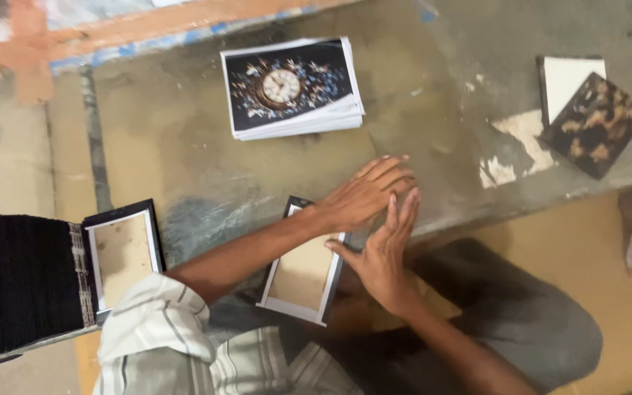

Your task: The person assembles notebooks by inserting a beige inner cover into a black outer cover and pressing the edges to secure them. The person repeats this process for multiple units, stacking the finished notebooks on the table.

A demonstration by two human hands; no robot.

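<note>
While both hands press down on the small black-edged picture frame with its tan backing board, the step in hand looks like seating that board into the frame. The left hand lies flat, fingers spread, over the frame's far end; the right hand stands on edge just beside it, open, gripping nothing. Next, I judge, comes even pressure along the board's edges so it sits flush. Counted: one frame under the hands; one like frame left of it, atop a tall dark stack; one pile of clock prints beyond it; two square tiles, one mottled brown, one white, far right.
</note>
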